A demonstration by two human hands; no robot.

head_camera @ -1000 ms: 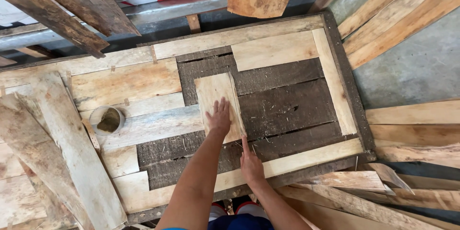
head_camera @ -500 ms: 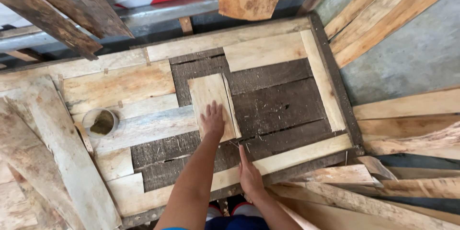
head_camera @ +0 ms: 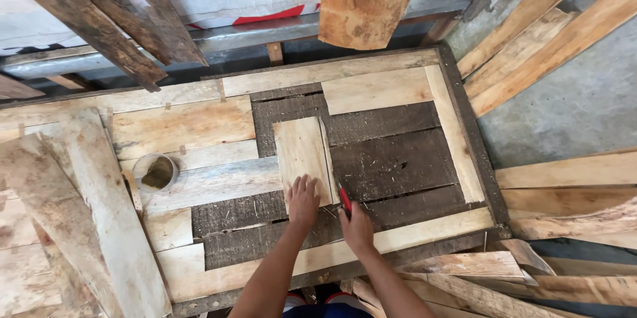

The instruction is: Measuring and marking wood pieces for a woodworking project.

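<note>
**Marking a pale board on the plank counter**

Left hand (head_camera: 303, 200) pressed flat, fingers spread, on the near end of a small pale board (head_camera: 302, 152) lying lengthwise on the dark middle planks of the counter (head_camera: 398, 159). Right hand (head_camera: 357, 226) just right of it, closed around a slim red tool (head_camera: 345, 200), probably a pencil or marker, tip aimed at the board's near right edge. Off to the left, well apart from both hands, a round tin (head_camera: 156, 172) holding something dark. Loose planks (head_camera: 86, 225) stacked at the left and more leaning at the right over the concrete floor (head_camera: 577, 112); a broad upright plank (head_camera: 368, 0) at the far edge.

Judged from this: a marking or scribing step along the board's edge. Best done with steady downward weight through the left palm so the board cannot creep on the rough dark planks. Better to keep the tool tip tight against the edge, drawn in one smooth stroke. Worth keeping left fingertips clear of the line and checking the board sits square to the plank seams first.
</note>
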